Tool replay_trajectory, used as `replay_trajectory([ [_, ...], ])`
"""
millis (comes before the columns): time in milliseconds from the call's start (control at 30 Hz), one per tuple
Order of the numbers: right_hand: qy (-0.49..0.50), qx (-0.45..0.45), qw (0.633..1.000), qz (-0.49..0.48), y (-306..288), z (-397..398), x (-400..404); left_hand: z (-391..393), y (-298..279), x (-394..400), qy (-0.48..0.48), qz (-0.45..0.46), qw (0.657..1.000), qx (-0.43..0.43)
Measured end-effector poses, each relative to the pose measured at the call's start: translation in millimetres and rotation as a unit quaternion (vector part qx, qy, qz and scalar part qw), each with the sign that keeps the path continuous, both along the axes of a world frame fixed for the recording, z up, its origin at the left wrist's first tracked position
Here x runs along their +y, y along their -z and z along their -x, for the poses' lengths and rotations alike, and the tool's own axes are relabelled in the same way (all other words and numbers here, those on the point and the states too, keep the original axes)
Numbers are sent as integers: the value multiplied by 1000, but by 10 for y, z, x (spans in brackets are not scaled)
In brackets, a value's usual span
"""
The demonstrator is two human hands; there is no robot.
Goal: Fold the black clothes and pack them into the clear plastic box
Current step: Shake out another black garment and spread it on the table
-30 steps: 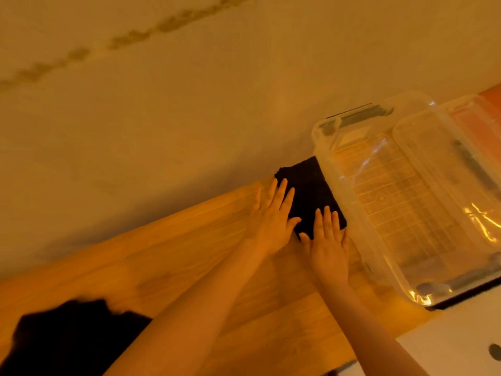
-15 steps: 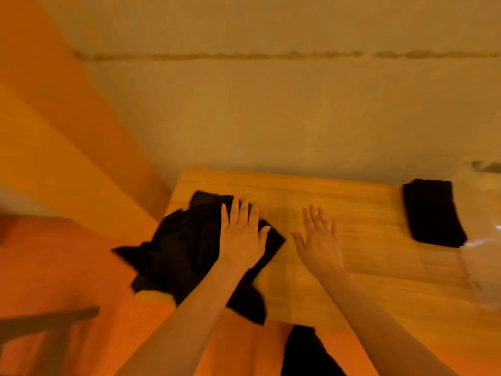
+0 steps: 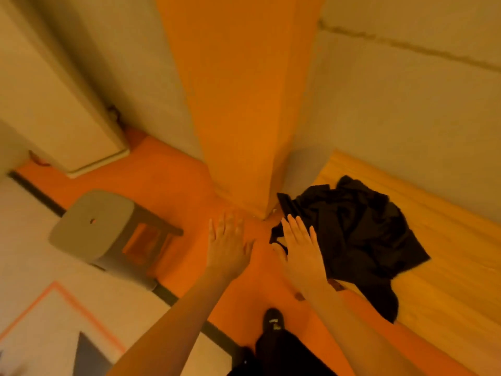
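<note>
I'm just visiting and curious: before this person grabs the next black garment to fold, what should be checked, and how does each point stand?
1. Unfolded black clothes within reach on the wooden table: ok.
2. Right hand free: ok, open, at the pile's edge.
3. Left hand free: ok, open, holding nothing.
4. Pile fully on the table: not ok, part hangs over the edge.
5. Clear plastic box ready: cannot tell, out of view.

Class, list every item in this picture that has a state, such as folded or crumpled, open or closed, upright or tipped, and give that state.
Crumpled black clothes: unfolded heap on the wooden table, hanging over its near edge.
Left hand: open, flat, empty, over the floor.
Right hand: open, fingers spread, at the heap's left edge.
Grey plastic stool: upright.
</note>
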State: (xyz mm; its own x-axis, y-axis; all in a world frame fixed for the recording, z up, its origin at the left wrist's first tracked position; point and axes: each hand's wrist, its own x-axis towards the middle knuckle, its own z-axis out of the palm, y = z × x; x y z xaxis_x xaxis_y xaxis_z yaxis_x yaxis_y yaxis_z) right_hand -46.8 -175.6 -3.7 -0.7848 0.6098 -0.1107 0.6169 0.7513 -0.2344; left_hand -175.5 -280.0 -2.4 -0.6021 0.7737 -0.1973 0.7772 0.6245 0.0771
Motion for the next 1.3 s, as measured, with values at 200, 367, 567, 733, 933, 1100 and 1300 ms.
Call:
replay_trajectory([
  [200,-62,-106,992,42,634,455,-203,399,600,-303,-47,53,996,-56],
  [367,-49,-170,983,49,1396,848,-13,792,1226,-235,-16,93,992,-89],
  [567,-32,-171,984,23,2520,1244,323,1362,2320,158,101,122,981,-111],
  [733,75,-254,962,72,3882,1230,735,1646,3500,666,168,103,976,-89],
  [933,194,-285,936,72,5636,982,1279,1560,5214,1228,205,70,973,-81],
  [1100,205,-287,935,45,6791,961,1531,1509,6395,1385,200,81,973,-78],
  [1300,211,-257,942,47,7687,808,1712,1512,6973,1446,149,86,980,-104],
])
